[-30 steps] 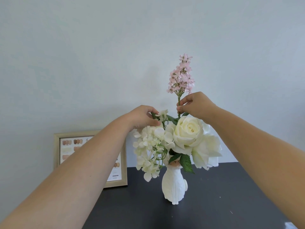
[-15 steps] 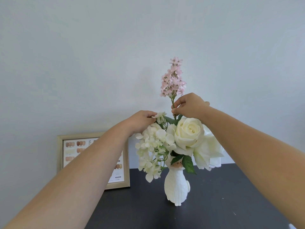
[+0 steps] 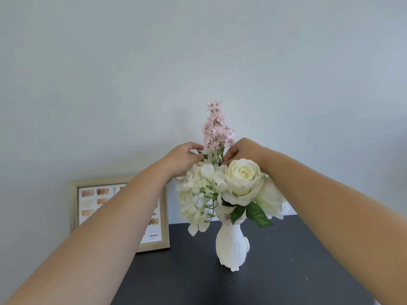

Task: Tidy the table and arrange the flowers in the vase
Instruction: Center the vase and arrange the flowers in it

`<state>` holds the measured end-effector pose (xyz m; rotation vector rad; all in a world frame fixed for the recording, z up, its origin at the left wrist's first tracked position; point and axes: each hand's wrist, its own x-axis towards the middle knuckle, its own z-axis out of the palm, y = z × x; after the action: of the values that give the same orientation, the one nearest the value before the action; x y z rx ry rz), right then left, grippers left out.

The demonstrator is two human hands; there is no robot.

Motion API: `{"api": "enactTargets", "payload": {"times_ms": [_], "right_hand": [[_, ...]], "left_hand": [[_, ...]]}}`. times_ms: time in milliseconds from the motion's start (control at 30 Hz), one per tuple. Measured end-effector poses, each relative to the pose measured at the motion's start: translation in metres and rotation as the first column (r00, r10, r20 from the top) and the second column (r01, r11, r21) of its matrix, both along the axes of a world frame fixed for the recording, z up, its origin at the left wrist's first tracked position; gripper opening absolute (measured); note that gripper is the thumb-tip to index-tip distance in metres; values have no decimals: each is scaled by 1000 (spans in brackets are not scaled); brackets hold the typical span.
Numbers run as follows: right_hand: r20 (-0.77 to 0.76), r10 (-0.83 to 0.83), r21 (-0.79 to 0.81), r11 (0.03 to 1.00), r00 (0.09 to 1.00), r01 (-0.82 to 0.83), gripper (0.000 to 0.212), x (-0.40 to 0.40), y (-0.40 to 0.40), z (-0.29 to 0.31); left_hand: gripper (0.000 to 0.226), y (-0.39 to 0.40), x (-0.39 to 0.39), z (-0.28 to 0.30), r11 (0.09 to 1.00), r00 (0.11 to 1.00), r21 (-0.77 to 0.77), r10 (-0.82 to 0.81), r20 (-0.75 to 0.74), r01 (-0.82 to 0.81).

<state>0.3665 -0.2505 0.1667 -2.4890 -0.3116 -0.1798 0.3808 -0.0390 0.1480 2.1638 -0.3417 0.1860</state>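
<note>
A white cat-shaped vase [image 3: 232, 244] stands on the dark table [image 3: 275, 271]. It holds a cream rose [image 3: 242, 180], a white hydrangea cluster [image 3: 198, 194] and a tall pink flower spike [image 3: 217, 128]. My right hand [image 3: 243, 150] pinches the pink spike's stem just above the rose. My left hand [image 3: 184, 158] rests on the top of the hydrangea, fingers curled around a small white sprig and leaf. The stems below the blooms are hidden.
A gold picture frame [image 3: 119, 211] with a colour chart leans against the pale wall at the back left, partly behind my left forearm. The table's back edge meets the wall right behind the vase.
The pink spike has shifted left and sunk lower into the bouquet, with my right hand following it down. My left hand has stayed on the hydrangea top.
</note>
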Motion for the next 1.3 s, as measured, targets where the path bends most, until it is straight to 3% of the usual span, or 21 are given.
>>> {"api": "enactTargets", "payload": {"times_ms": [133,233,467,767,933,1100,1167,1267,1300], "right_hand": [[-32,33,64,997,999,-31,3,0,-1,3],[-42,-7,145,989,999,13,31,1,-3,6],[-16,-62,5,998,998,63,40,12,-8,-4],[-34,-3,110,994,999,7,54,11,-14,-2],[-26,16,87,996,1000,-14,50,13,-16,-5],[-11,-63,-32,997,998,63,52,9,-13,-2],[-13,-52,34,998,999,53,55,0,-17,2],[27,-4,243,970,1000,-3,24,-21,-44,9],[48,-12,298,955,999,-2,35,-27,-57,8]], "left_hand": [[31,4,-2,-7,997,1000,-80,17,-24,-19],[38,7,-3,-16,989,998,-148,-17,-55,9],[37,6,-13,-16,980,992,-189,-87,-89,69],[39,4,-20,-12,978,993,-200,-85,-83,67],[40,-3,-26,-11,975,990,-201,-114,-88,94],[42,-5,-31,-8,973,988,-207,-119,-94,97],[44,-1,-34,-8,974,990,-208,-111,-90,90],[47,11,-41,-18,954,995,-294,-76,-72,52],[48,15,-44,-24,939,997,-343,-44,-60,21]]}}
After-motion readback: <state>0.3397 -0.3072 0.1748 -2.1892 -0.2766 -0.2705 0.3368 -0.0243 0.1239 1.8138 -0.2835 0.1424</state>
